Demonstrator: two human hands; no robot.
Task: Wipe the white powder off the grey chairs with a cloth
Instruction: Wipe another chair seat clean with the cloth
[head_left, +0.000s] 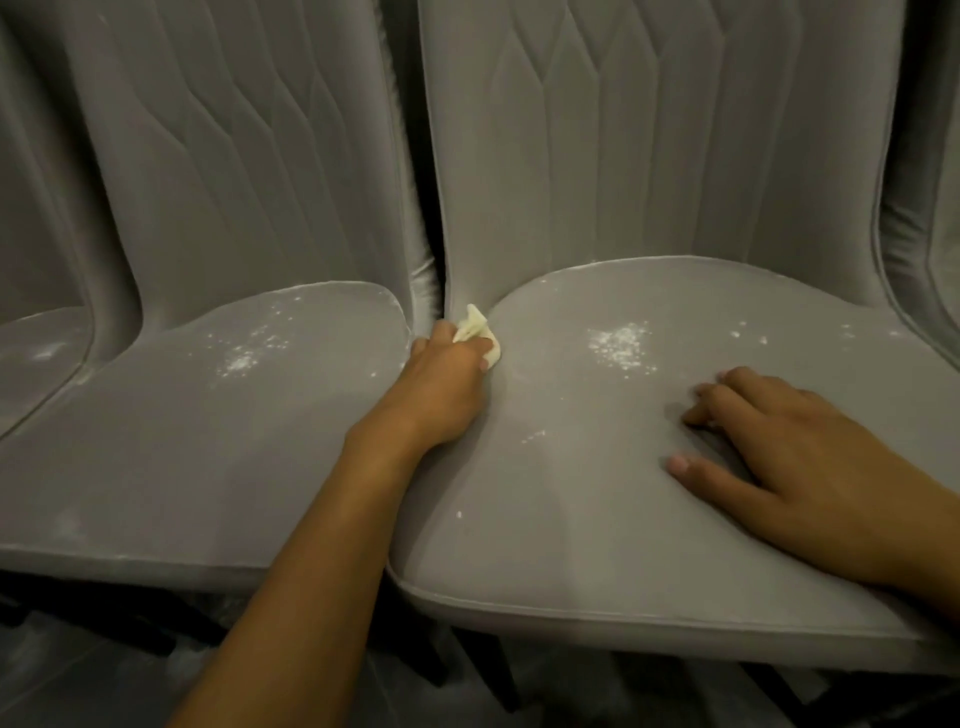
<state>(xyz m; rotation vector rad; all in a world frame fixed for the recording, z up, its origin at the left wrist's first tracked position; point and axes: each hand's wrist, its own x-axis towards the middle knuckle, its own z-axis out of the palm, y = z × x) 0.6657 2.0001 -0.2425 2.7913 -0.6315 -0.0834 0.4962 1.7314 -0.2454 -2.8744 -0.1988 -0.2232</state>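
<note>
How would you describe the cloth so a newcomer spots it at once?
Find the grey chair under the right hand. At its seat's back left corner, beside the gap between chairs, the left hand grips a small crumpled cloth. It is pale yellow; the white powder nearby lies scattered.

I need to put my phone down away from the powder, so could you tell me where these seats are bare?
Barest: the front half of the left seat, between its powder patch and the front edge. The right seat is crowded: left hand with cloth, right hand, powder spill between them.
</note>
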